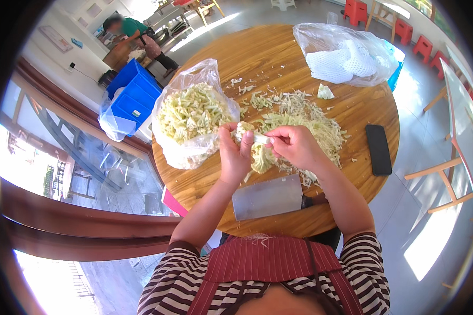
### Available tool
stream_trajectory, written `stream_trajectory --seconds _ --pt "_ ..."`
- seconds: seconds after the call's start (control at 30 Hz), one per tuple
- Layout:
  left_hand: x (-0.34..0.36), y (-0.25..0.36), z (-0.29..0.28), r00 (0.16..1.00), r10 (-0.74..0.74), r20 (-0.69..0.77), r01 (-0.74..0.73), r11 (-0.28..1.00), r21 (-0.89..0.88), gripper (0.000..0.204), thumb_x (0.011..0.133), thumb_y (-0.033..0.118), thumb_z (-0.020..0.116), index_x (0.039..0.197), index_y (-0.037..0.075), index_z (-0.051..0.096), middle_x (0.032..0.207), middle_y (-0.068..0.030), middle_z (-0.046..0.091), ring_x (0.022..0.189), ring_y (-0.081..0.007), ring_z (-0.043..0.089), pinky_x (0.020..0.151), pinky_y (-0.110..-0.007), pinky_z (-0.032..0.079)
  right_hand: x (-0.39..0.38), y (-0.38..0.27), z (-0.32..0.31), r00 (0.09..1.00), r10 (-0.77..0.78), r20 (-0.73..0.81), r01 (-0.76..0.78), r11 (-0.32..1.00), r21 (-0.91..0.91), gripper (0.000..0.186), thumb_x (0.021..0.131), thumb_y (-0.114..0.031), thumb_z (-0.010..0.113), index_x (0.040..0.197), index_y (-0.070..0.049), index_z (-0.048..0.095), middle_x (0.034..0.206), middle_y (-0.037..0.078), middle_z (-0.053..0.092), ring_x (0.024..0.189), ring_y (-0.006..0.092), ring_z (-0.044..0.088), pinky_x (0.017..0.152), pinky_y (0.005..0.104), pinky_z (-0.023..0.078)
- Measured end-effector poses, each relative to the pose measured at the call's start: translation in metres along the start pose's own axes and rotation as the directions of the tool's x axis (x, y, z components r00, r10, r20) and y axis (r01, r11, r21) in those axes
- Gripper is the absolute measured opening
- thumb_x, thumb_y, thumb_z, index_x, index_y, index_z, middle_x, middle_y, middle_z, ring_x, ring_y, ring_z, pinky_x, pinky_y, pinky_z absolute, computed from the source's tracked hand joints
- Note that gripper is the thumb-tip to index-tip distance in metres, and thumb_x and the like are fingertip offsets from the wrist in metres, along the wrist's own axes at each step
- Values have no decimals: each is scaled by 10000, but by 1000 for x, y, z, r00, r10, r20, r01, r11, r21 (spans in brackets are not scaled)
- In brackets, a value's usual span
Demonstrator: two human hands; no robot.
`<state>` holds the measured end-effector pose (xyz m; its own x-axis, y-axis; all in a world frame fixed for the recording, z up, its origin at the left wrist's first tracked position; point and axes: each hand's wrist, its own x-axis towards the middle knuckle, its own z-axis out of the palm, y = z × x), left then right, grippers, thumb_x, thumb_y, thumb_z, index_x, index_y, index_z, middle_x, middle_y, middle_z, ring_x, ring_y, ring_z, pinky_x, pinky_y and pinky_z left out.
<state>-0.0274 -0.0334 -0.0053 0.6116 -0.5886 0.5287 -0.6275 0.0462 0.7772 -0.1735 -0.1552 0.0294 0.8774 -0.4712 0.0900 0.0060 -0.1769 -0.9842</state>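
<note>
My left hand is closed round a cauliflower floret, whose pale stem points right. At the stem end, my right hand pinches with thumb and fingers. Just left of my hands, a clear plastic bag stands open and is heaped with cauliflower florets. Under and beyond my right hand spreads a loose pile of cauliflower trimmings. A larger cauliflower piece lies below my hands. Nearer to me, a broad cleaver rests flat, its dark handle to the right, partly behind my forearm.
On the round wooden table lie a black phone and a clear bag with white foam netting. A blue crate stands beyond the left edge. Red stools line the far right. Another person bends over at far left.
</note>
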Motion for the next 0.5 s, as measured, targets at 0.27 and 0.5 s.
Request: stream_trajectory --seconds 0.27,0.5 --pt "3 -6 23 983 -47 179 42 999 33 393 974 284 578 1156 -29 425 991 -195 545 878 -281 554 783 -393 464 13 36 -11 999 17 -47 -12 995 104 154 923 -47 544 972 64 639 787 67 665 605 84 592 556 236 496" --pt "14 9 14 929 243 280 -259 966 22 566 882 225 701 1335 18 431 1296 -202 460 1163 -318 499 938 -399 445 5 32 -20 992 102 -79 -50 870 490 161 918 -69 542 962 50 642 802 73 649 629 87 574 573 244 513"
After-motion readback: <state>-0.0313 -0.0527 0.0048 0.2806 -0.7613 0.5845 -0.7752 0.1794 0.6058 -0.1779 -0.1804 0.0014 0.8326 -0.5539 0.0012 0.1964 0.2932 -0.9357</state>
